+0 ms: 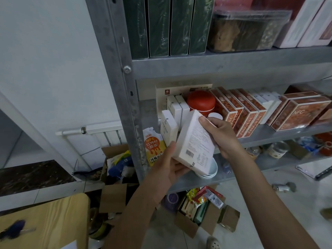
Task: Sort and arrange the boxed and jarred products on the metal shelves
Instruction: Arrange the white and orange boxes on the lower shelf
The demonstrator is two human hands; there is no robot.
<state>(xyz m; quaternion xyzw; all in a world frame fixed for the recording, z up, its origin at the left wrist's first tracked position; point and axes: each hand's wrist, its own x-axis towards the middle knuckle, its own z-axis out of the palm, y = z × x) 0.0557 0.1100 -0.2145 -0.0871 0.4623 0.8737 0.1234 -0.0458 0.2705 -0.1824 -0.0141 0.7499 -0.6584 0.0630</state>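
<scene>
In the centre of the frame both hands hold a white carton (195,141) in front of the middle shelf (287,135) of a grey metal rack. The carton is tilted, its top leaning to the upper left, and its printed back with a barcode faces the camera. The left hand (168,166) grips its lower left corner, thumb laid up the near edge and fingers curled under it. The right hand (222,133) grips the upper right side, thumb pressed on the printed face and fingers wrapped behind.

Just behind the carton, at centre left of the frame, several similar white boxes (177,108) stand upright on the middle shelf. To their right sits a red-lidded jar (201,101), then a row of orange patterned boxes (239,112), and larger orange boxes marked NFC (300,112) at the right edge.

On the top shelf, dark green boxes (170,26) stand side by side next to a clear plastic container (248,31). Below the hands, stacked white bowls (212,170) rest on a lower shelf, and an open cardboard box (195,223) of packets sits on the floor.
</scene>
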